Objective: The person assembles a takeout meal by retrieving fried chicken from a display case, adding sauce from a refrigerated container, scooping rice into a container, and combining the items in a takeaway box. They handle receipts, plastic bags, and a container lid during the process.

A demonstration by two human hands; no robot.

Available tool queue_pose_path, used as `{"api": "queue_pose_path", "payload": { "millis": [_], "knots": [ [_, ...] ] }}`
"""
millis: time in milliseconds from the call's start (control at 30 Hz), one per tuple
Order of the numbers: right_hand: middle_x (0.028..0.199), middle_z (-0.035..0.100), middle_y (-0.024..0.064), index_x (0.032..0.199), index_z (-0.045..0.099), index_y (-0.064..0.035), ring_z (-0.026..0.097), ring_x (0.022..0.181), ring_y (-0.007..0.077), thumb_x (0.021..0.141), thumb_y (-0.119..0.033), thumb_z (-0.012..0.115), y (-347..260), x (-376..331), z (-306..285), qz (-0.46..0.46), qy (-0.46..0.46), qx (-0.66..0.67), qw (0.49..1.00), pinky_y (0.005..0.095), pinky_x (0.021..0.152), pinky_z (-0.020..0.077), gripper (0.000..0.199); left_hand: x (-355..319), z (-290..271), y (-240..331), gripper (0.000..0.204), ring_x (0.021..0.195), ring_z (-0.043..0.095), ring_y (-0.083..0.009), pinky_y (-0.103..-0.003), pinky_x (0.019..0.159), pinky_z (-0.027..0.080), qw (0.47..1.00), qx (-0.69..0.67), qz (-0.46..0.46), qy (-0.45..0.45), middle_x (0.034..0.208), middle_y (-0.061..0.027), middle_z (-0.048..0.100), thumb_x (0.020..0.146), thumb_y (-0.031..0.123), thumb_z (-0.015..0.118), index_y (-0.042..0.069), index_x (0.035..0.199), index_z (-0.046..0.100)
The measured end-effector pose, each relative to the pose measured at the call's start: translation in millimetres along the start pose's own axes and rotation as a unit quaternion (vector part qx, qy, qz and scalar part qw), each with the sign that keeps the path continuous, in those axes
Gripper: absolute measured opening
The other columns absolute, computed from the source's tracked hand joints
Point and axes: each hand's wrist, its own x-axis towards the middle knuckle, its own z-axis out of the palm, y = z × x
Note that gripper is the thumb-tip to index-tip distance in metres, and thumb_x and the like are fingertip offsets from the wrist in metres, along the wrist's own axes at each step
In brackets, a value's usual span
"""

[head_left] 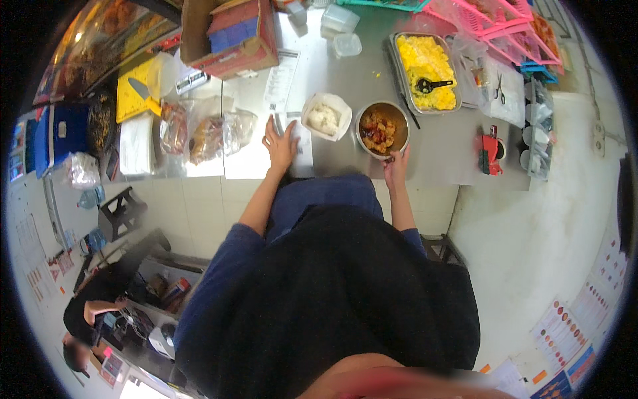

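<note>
My left hand rests on the counter with its fingers spread, holding nothing. It lies over the edge of a printed paper strip. Just to its right stands a white square takeaway box with open flaps and a mound of white rice inside. Farther right is a round metal bowl with saucy, reddish-brown fried pieces in it. My right hand grips the bowl's near right rim, fingers partly hidden by the bowl.
A tray of yellow scrambled egg with a black slotted spoon stands behind the bowl. Left are bagged foods, a knife and a cardboard box. A red tape dispenser sits right. Another person is lower left.
</note>
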Motion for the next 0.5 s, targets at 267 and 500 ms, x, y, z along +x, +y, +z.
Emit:
{"api": "queue_pose_path", "payload": {
  "millis": [267, 500],
  "knots": [
    [0.12, 0.055, 0.0081, 0.159, 0.005, -0.0271, 0.058, 0.085, 0.0164, 0.091, -0.004, 0.052, -12, 18, 8, 0.009, -0.032, -0.02, 0.999, 0.0291, 0.059, 0.0464, 0.085, 16, 15, 8, 0.035, 0.149, 0.014, -0.0355, -0.068, 0.108, 0.019, 0.981, 0.128, 0.035, -0.144, 0.163, -0.0049, 0.017, 0.097, 0.038, 0.056, 0.025, 0.13, 0.058],
    [0.103, 0.061, 0.0079, 0.158, 0.002, -0.0269, 0.064, 0.081, 0.0179, 0.095, -0.028, 0.063, -56, 8, 12, 0.095, -0.057, -0.268, 0.957, 0.0348, 0.064, 0.0498, 0.088, 27, 7, 10, 0.038, 0.147, 0.018, -0.0359, -0.066, 0.106, 0.02, 0.978, 0.086, 0.092, -0.168, 0.161, -0.003, 0.025, 0.096, 0.036, 0.057, 0.012, 0.125, 0.059]
  ]
}}
